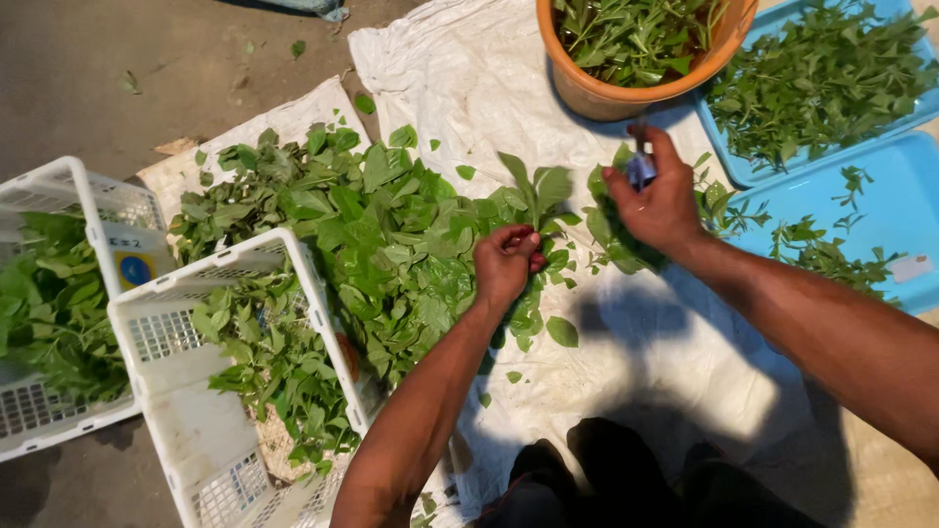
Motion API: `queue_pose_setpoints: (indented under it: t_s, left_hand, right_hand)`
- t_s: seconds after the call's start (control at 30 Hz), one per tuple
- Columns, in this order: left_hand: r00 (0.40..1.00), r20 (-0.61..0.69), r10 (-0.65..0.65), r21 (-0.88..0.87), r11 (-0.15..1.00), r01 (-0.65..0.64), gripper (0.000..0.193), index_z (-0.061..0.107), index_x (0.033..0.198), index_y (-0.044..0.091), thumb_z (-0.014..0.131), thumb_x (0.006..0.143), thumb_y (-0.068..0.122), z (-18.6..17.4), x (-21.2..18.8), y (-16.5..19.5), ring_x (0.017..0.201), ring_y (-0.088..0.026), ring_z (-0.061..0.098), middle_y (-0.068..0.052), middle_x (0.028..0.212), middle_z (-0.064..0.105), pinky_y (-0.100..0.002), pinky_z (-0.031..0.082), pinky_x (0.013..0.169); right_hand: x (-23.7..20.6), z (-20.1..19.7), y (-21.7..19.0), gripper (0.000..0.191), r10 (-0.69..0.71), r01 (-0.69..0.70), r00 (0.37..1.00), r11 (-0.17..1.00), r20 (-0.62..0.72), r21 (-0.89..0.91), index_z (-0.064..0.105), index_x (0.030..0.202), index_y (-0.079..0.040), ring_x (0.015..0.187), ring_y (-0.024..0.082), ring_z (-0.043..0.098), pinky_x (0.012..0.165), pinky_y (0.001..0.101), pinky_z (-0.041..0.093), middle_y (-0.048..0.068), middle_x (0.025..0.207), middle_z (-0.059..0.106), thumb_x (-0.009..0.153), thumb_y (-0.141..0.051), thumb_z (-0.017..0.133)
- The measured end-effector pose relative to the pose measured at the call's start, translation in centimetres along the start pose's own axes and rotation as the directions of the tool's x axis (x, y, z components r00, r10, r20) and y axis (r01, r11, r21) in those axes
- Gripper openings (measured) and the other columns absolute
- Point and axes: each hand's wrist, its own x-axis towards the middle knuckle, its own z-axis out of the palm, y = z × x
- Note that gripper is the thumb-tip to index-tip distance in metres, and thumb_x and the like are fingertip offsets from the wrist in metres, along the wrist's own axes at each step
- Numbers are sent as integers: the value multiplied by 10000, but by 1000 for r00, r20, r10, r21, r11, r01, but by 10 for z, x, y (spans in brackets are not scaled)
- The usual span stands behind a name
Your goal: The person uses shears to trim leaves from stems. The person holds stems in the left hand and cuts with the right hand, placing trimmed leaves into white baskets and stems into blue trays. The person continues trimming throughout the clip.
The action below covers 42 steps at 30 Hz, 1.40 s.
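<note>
Small blue object (641, 170) half-hidden in right hand (657, 200), indistinct.

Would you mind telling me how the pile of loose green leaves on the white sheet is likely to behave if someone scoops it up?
The leaf pile looks thin-stemmed and loose, so it would probably flop and shed bits; stray leaves already dot the white sheet. It likely weighs little for its bulk.
</note>
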Motion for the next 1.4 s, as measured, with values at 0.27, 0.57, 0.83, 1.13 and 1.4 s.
queue_pose_setpoints:
  t_s: [0.27, 0.57, 0.83, 1.13, 1.4]
  left_hand:
    - [984, 129, 123, -194, 976, -97, 143, 691, 1058, -13, 718, 962, 89, -42, -36, 29, 677, -143, 692, -69, 864, 717, -276, 584, 596]
    - [974, 205, 96, -249, 967, -43, 163, 687, 1063, -17, 732, 956, 98, -54, -76, 54, 698, -174, 699, -92, 857, 712, -306, 595, 619]
    - [963, 270, 5, -504, 853, 137, 181, 659, 1133, -34, 638, 991, 77, -64, -86, 61, 763, -238, 740, -176, 964, 740, -347, 632, 677]
    - [962, 271, 38, -267, 963, 38, 309, 666, 1234, -10, 728, 942, 70, -61, -97, 55, 865, -198, 723, -93, 1078, 732, -311, 633, 755]
    - [981, 183, 56, -337, 941, 9, 276, 695, 1212, -7, 718, 957, 96, -57, -103, 52, 855, -197, 725, -101, 1086, 745, -322, 612, 693]
  right_hand:
    - [-25, 37, -36, 142, 159, -385, 866, 815, 473, 432, 708, 1057, -28, 580, 88, 619, 518, 269, 512, 18, 743, 678, 918, -57, 702]
    - [-34, 57, -68, 113, 46, -387, 832, 763, 554, 518, 675, 918, -22, 520, 91, 573, 467, 274, 478, 15, 678, 640, 932, -109, 747]
    - [-35, 51, -77, 101, -6, -389, 819, 729, 573, 563, 684, 928, -47, 564, 80, 580, 505, 260, 483, -1, 704, 642, 931, -125, 749]
    - [-33, 54, -90, 99, -52, -388, 809, 702, 586, 597, 716, 999, -47, 672, 55, 590, 597, 232, 478, -25, 798, 678, 931, -113, 742]
    - [-40, 63, -104, 87, -16, -453, 787, 664, 616, 595, 690, 969, -22, 577, 100, 620, 526, 265, 510, 28, 726, 679, 949, -101, 720]
